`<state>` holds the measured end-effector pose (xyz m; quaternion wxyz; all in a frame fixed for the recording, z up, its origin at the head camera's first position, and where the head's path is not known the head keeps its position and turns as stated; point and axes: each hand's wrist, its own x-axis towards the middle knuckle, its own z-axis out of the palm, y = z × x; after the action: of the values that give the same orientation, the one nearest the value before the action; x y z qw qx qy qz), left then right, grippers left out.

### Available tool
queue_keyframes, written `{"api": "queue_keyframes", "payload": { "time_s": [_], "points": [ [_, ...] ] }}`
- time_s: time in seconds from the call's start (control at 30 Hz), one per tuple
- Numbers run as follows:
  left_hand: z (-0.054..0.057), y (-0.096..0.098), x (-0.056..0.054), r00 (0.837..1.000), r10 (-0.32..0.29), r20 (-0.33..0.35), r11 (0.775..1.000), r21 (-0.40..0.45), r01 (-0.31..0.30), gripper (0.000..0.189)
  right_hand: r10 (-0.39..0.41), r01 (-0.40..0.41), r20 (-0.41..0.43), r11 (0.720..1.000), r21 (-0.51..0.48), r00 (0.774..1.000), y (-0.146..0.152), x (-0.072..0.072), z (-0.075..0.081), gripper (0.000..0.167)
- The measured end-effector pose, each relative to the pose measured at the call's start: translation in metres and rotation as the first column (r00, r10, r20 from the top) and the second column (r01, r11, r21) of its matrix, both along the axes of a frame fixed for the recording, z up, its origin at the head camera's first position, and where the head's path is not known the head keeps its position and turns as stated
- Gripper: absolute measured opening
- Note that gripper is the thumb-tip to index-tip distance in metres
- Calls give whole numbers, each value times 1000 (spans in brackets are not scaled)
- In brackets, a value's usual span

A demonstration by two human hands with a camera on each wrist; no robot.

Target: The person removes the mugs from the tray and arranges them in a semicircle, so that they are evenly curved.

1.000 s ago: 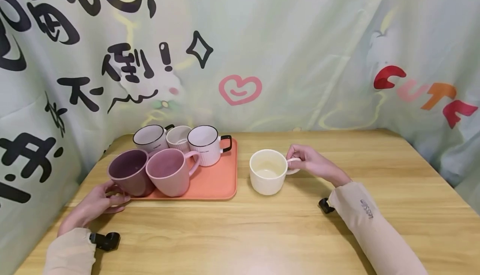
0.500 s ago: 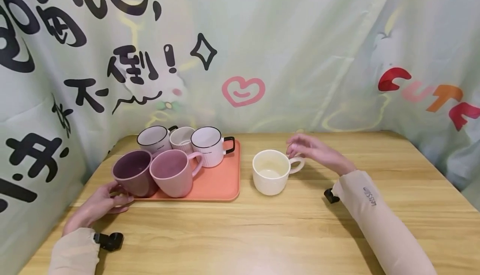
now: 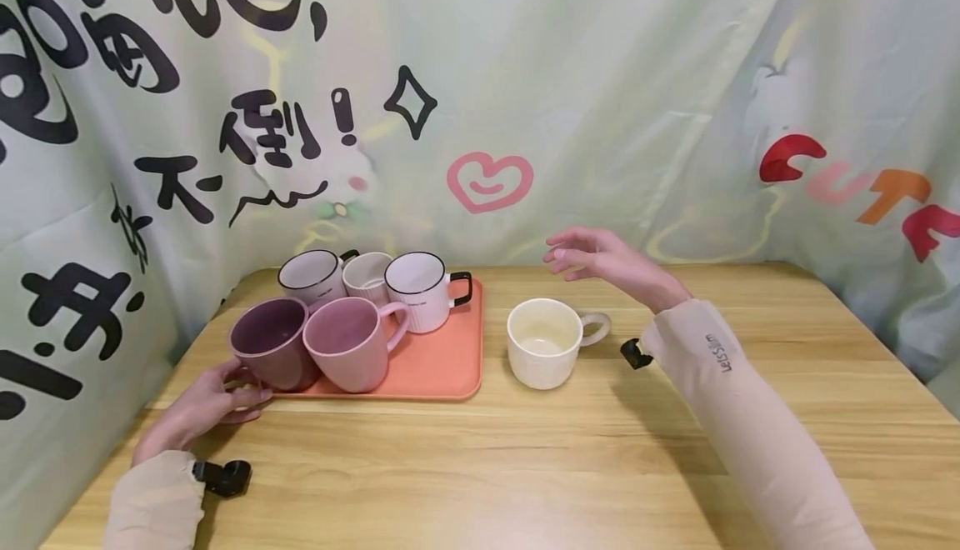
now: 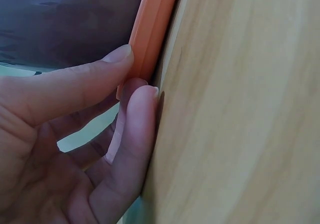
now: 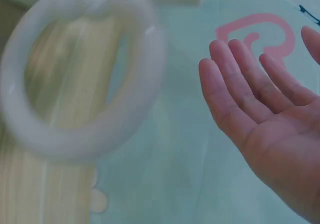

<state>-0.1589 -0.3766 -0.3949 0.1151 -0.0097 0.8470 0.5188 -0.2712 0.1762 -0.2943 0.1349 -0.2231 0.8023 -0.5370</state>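
Observation:
My left hand (image 3: 206, 404) pinches the near left corner of an orange tray (image 3: 431, 371), its thumb on the rim and fingers beneath, as the left wrist view shows. Close by that hand, a dark purple mug (image 3: 273, 350) stands on the tray beside a pink mug (image 3: 348, 350). My right hand (image 3: 603, 262) is raised behind and above a cream mug (image 3: 543, 350) that stands on the table right of the tray. Nothing is in its palm, and its fingers extend loosely. The cream mug's ring handle (image 5: 142, 99) looms large in the right wrist view.
Behind the pink mug, two white mugs with black rims, one at the left (image 3: 311, 275) and one at the right (image 3: 418, 287), flank a small ribbed white cup (image 3: 367, 275). A printed curtain (image 3: 600, 117) hangs behind the wooden table (image 3: 480, 483).
My right hand has let go of the cream mug's handle and risen up and back from it. The left hand keeps its hold on the tray. The head view has shifted slightly.

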Motion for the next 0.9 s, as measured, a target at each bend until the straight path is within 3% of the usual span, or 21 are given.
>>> {"api": "queue_keyframes", "payload": {
  "time_s": [0.4,0.9],
  "points": [
    [-3,-1,-1,1000,-9,-13,1000,10,9,51,14,-13,33,999,-36,999,-40,2,24,46],
    [-2,0,0,1000,8,-6,1000,-6,-8,54,69,-63,67,995,-77,995,-89,11,28,45]
  ]
}}
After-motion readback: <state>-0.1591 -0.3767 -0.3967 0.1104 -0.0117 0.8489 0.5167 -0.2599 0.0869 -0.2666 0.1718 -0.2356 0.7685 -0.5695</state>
